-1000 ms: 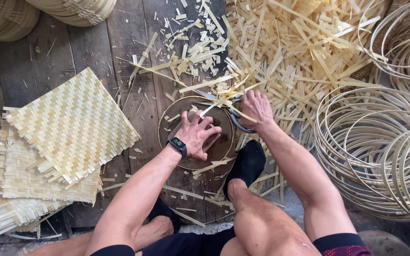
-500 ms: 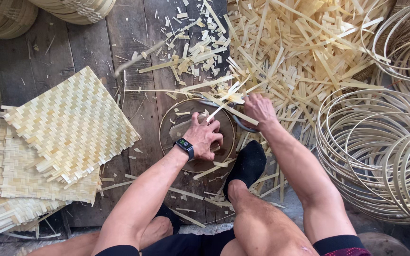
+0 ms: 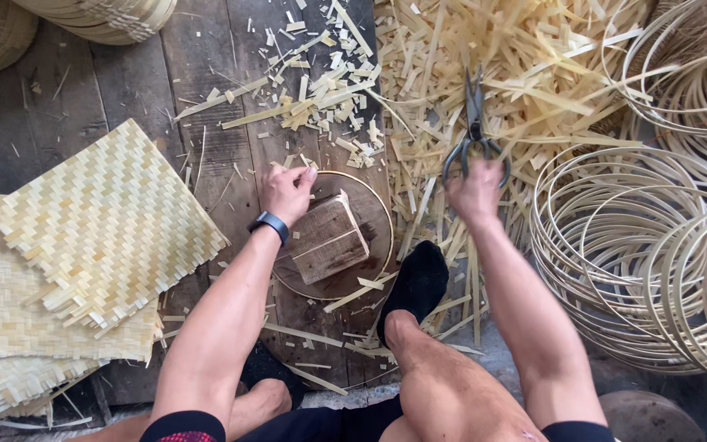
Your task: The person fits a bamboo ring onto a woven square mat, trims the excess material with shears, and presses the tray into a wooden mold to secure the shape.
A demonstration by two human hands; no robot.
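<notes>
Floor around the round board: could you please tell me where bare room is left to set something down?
Barest planks lie between the woven mat and the baskets at the top left. Bamboo strips and hoops crowd the right side, where the right hand holds scissors. The left hand rests on the round board.

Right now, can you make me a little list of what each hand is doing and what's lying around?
left hand: left hand rests on the edge of a round hoop
inside hoop: wooden block
right hand: right hand grips scissors, points away from the person
under scissors: heap of loose strips
left side: stacked woven mats
right side: pile of hoops
floor: wooden planks
</notes>
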